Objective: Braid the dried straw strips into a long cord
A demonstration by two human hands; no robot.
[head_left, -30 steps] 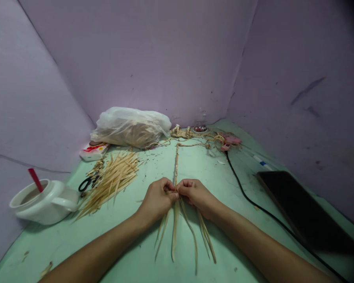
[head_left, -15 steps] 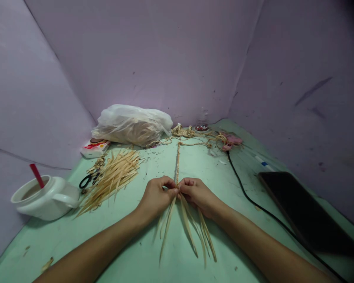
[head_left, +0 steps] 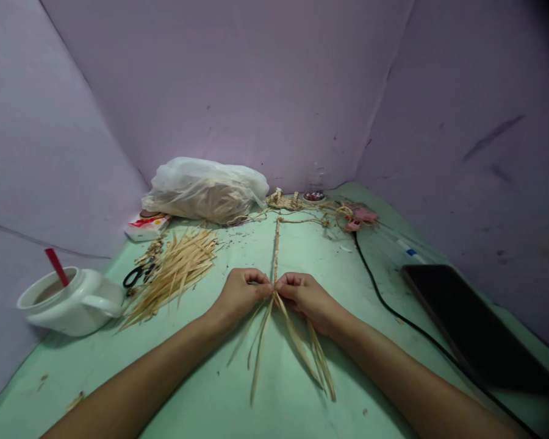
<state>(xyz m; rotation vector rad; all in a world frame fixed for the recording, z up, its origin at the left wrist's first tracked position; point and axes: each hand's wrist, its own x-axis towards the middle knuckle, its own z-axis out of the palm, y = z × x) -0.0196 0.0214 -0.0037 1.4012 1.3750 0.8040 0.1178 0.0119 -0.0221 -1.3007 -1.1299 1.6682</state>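
At our far left, the open white pot (head_left: pixel 75 310) holds liquid; a bumped elbow could slop it towards the pile of dry strips (head_left: pixel 180 268), beside the black-handled scissors (head_left: pixel 132 277). Our left hand (head_left: pixel 238 294) pinches the near end of the narrow braid (head_left: pixel 276 249), which lies lengthwise mid-table, its loose strands (head_left: pixel 297 334) fanning towards us. If we eased that grip, the last crossings could slacken; uneven pulling might split a strand. Our right hand (head_left: pixel 310 300) pinches there too. Further right, the black cable (head_left: pixel 371 285) could snag our forearm.
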